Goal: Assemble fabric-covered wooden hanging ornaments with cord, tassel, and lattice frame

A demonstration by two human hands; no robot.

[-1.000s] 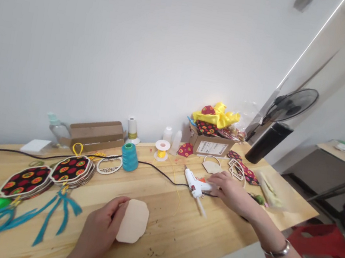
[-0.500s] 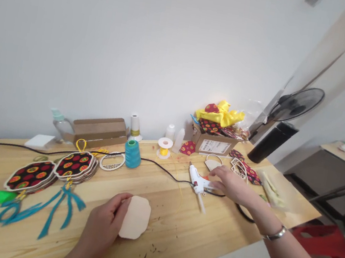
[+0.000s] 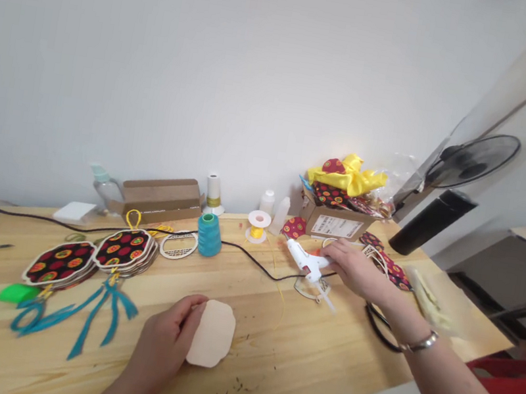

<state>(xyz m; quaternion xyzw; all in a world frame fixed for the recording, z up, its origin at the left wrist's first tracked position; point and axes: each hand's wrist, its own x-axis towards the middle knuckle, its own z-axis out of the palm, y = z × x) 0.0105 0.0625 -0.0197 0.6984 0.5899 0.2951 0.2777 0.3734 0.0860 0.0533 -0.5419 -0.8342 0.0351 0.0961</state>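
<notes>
My left hand (image 3: 170, 332) is closed on the left edge of a pale wooden plaque (image 3: 212, 334) with a scalloped outline, held over the near part of the table. To the right, my right hand (image 3: 348, 264) has its fingers wrapped round the handle of a white hot glue gun (image 3: 304, 257). The gun's nozzle points up and left, and a clear glue stick (image 3: 327, 298) sticks out of its rear. Beneath the gun lies a small openwork wooden piece (image 3: 311, 288), partly covered.
Left on the wooden table (image 3: 113, 386) lie two stacks of patterned fabric plaques (image 3: 63, 263) with teal ribbons (image 3: 90, 324). A teal thread cone (image 3: 209, 236), a yellow cord spool (image 3: 257, 228) and a cardboard box (image 3: 336, 225) of fabric stand behind. A black cable (image 3: 253, 261) crosses the tabletop.
My right hand has closed round the glue gun's handle and lifted it off the table, uncovering the openwork piece below. My left hand keeps the plaque; the view has shifted slightly.
</notes>
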